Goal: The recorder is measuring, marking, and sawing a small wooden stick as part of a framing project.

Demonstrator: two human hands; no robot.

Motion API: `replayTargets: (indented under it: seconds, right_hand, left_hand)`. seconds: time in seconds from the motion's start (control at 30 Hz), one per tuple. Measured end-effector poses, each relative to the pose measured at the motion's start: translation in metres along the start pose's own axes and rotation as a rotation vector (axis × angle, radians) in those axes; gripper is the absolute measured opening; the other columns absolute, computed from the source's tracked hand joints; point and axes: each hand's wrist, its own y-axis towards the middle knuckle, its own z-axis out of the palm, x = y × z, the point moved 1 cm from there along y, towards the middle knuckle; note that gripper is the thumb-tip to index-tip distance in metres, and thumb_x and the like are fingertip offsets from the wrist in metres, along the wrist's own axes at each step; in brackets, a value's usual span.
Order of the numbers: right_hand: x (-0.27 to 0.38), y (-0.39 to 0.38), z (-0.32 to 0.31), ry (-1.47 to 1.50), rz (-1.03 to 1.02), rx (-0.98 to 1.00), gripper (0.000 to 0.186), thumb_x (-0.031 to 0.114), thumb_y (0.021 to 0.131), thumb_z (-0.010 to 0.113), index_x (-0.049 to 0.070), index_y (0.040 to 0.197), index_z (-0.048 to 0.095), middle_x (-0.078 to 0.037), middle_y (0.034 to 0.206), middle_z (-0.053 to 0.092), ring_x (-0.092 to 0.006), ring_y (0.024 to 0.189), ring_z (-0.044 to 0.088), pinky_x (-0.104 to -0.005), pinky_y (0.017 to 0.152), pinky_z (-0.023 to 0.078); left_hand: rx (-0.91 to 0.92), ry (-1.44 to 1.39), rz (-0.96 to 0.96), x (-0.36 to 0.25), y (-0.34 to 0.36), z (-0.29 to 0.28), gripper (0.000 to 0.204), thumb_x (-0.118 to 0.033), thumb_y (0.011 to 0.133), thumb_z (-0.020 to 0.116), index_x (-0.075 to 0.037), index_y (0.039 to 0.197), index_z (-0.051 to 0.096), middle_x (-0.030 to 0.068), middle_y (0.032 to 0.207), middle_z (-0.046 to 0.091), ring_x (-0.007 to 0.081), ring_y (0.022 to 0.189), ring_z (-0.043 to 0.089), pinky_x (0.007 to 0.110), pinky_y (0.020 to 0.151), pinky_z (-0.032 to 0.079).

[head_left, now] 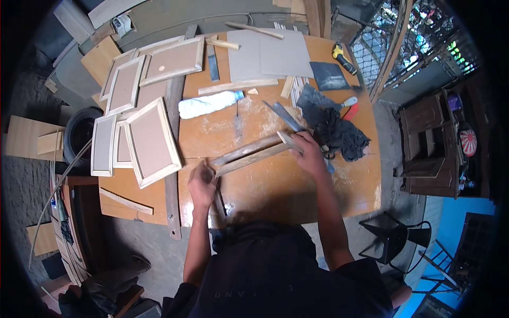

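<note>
My left hand [203,179] is closed on the left end of a long wooden strip [250,159], low over the middle of the orange tabletop [244,199]. My right hand [306,147] grips a short pale wood piece [289,140] at that strip's right end. A second, greyer strip [241,149] lies alongside the first. Just beyond my right hand are a dark metal blade [286,115] and a crumpled black cloth [344,132]. A white plastic bottle [209,105] lies beyond the strips.
Several wooden frames [154,140] cover the table's left. Grey sheets [281,55], a yellow-black tool [343,58] and a red-handled tool [350,111] lie at the back right. A tyre [79,127] stands left of the table, a black chair [389,238] right. Another person's leg [122,270] shows at lower left.
</note>
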Motion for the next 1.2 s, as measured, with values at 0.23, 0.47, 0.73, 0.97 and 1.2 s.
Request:
replayTargets:
  seconds: [0.23, 0.47, 0.73, 0.97, 1.2]
  right_hand:
    - [0.004, 0.035, 0.020, -0.050, 0.064, 0.115, 0.044, 0.006, 0.080, 0.078, 0.006, 0.122, 0.065, -0.012, 0.121, 0.061, -0.0380, 0.111, 0.062, -0.0449, 0.092, 0.052]
    - [-0.007, 0.005, 0.014, 0.013, 0.095, -0.111, 0.046, 0.013, 0.083, 0.077, 0.004, 0.126, 0.062, -0.020, 0.125, 0.061, -0.0428, 0.112, 0.061, -0.0455, 0.094, 0.052]
    - [0.006, -0.086, 0.016, -0.039, 0.302, -0.103, 0.048, 0.022, 0.087, 0.075, 0.003, 0.128, 0.060, -0.023, 0.119, 0.063, -0.0459, 0.113, 0.060, -0.0506, 0.095, 0.050]
    - [0.022, -0.094, 0.022, -0.049, 0.406, -0.017, 0.051, 0.024, 0.090, 0.071, 0.004, 0.134, 0.057, -0.023, 0.129, 0.058, -0.0463, 0.115, 0.059, -0.0507, 0.098, 0.049]
    - [0.020, -0.089, 0.026, -0.034, 0.373, -0.009, 0.050, 0.022, 0.090, 0.070, 0.004, 0.135, 0.056, -0.024, 0.128, 0.058, -0.0468, 0.115, 0.058, -0.0503, 0.097, 0.050]
  left_hand:
    - [-0.083, -0.141, -0.152, 0.014, -0.033, -0.015, 0.053, -0.005, 0.081, 0.083, -0.001, 0.130, 0.062, 0.0153, 0.101, 0.074, 0.0177, 0.088, 0.070, 0.033, 0.083, 0.057]
    - [0.005, -0.075, -0.201, -0.018, -0.031, -0.011, 0.051, -0.008, 0.081, 0.082, -0.003, 0.129, 0.067, 0.0153, 0.104, 0.073, 0.0183, 0.076, 0.066, 0.030, 0.076, 0.056]
    - [0.147, 0.039, 0.544, -0.058, -0.006, 0.017, 0.039, -0.004, 0.081, 0.074, -0.005, 0.120, 0.073, 0.0161, 0.116, 0.071, 0.0342, 0.103, 0.064, 0.040, 0.095, 0.053]
    - [0.290, 0.139, 0.687, -0.087, 0.035, 0.060, 0.055, -0.005, 0.081, 0.072, -0.009, 0.135, 0.063, 0.0154, 0.125, 0.067, 0.0343, 0.108, 0.059, 0.041, 0.100, 0.049]
    - [0.193, 0.289, 0.543, -0.074, 0.026, 0.051, 0.073, -0.023, 0.079, 0.081, -0.010, 0.145, 0.053, 0.0131, 0.134, 0.059, 0.0332, 0.121, 0.050, 0.047, 0.103, 0.040]
